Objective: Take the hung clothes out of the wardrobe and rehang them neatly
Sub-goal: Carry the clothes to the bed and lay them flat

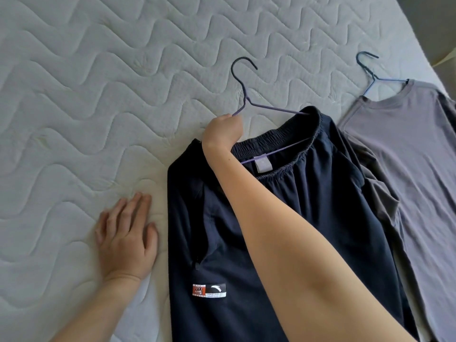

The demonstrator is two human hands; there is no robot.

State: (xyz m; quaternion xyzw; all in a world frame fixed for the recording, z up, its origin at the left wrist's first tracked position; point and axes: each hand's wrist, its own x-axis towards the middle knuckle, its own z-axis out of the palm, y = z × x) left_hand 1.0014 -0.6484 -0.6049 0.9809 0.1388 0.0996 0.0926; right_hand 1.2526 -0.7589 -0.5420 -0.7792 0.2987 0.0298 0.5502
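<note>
The mattress (98, 95) is covered in matt, quilted white cloth. The trousers (308, 206) are made of smooth, matt navy cloth, gathered at the waistband (271, 141). The shirt (407, 156) is made of soft grey knit. The purple hanger (276, 106) and blue hanger (389, 79) are formed of thin, matt-coated wire.

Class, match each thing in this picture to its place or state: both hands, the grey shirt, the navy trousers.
1 left hand
2 right hand
3 grey shirt
4 navy trousers

A on the blue hanger
B flat on the mattress
C purple hanger in the waistband
D grips the purple hanger

Pairs: 1-B, 2-D, 3-A, 4-C
</note>
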